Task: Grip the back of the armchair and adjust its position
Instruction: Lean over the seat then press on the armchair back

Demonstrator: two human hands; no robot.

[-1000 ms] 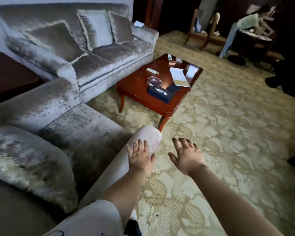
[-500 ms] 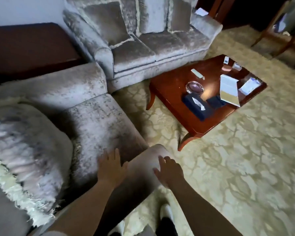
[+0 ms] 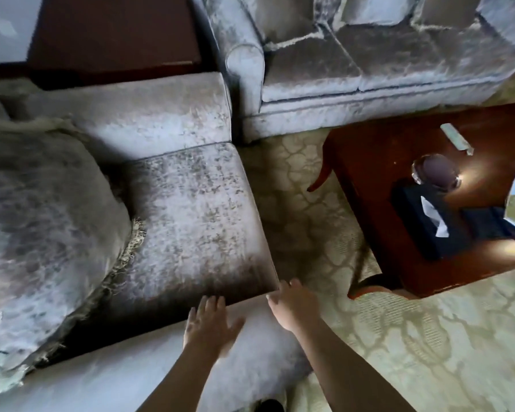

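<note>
The near armrest [image 3: 131,373] of the armchair [image 3: 191,209] runs across the bottom of the view. The left hand [image 3: 210,325] lies flat on top of it, fingers [image 3: 208,303] straight and spread, pressing rather than gripping. Just to its right, the right hand [image 3: 295,304] sits at the armrest's front end. Its fingers [image 3: 293,285] are loosely extended toward the corner of the seat cushion and curl round nothing visible.

A second ago both hands hovered above this armrest end. Now they are down on it, and the view has tipped over the chair. Contact is made, but on the armrest, not the chair's back. The back lies off to the left behind the large throw cushion [image 3: 42,218], so the grip the task asks for is probably still to come. With the camera swinging, I cannot tell whether the chair itself has shifted.

Patterned carpet [image 3: 428,352] spreads to the right. Farther right is the wooden table [image 3: 369,173] with a dark tissue box [image 3: 434,227] and a glass ashtray [image 3: 436,171]. Beyond the far armrest [image 3: 149,114] stands the matching sofa [image 3: 369,69], close to the chair's far front corner, which leaves little room to push that way.
</note>
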